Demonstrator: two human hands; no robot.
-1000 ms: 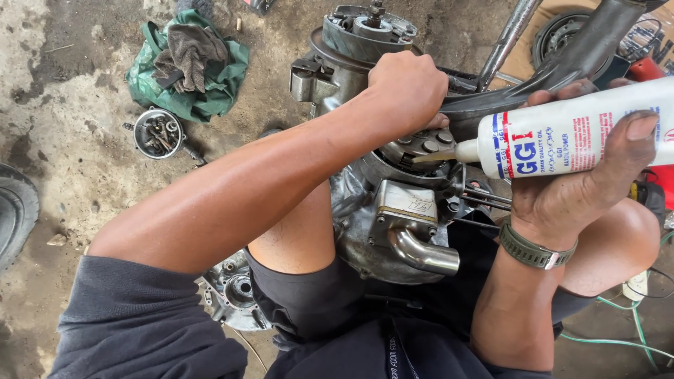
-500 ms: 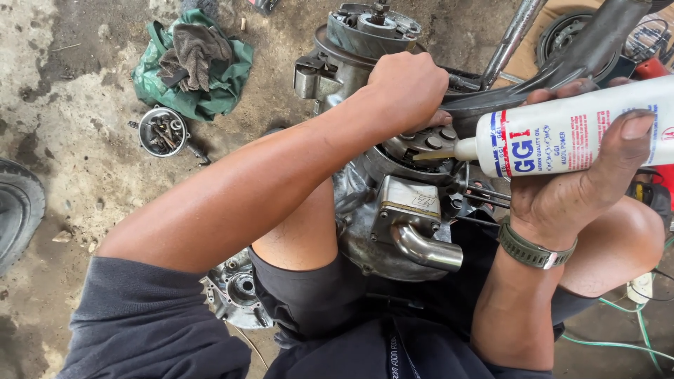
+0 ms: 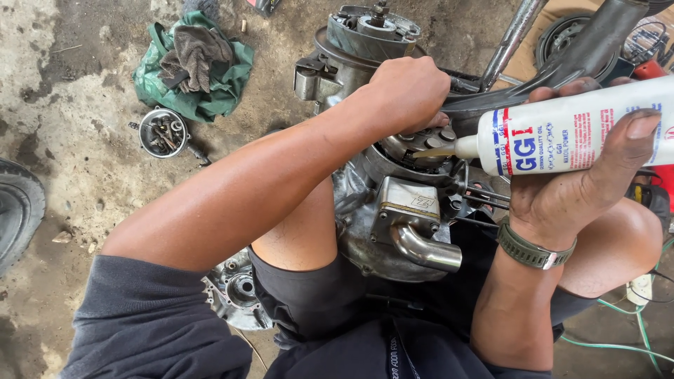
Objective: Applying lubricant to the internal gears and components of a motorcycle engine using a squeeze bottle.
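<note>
A grey metal engine (image 3: pixel 393 217) with a chrome exhaust elbow sits between my knees. My right hand (image 3: pixel 572 182) grips a white plastic oil bottle (image 3: pixel 576 133) held on its side. Its nozzle tip points left into the round open part of the engine (image 3: pixel 411 151). My left hand (image 3: pixel 407 91) reaches across from the left, fingers curled down onto the edge of that round part; what the fingers hold is hidden. A green watch is on my right wrist.
On the dirty concrete floor lie a green cloth with grey rags (image 3: pixel 193 63), a small metal bowl of bolts (image 3: pixel 163 132), an engine cover (image 3: pixel 235 291) by my left knee, and a tyre (image 3: pixel 17 210) at the left edge. Frame tubes and a wheel stand at the top right.
The view has shifted slightly. Both hands and the bottle stay in the same place over the engine.
</note>
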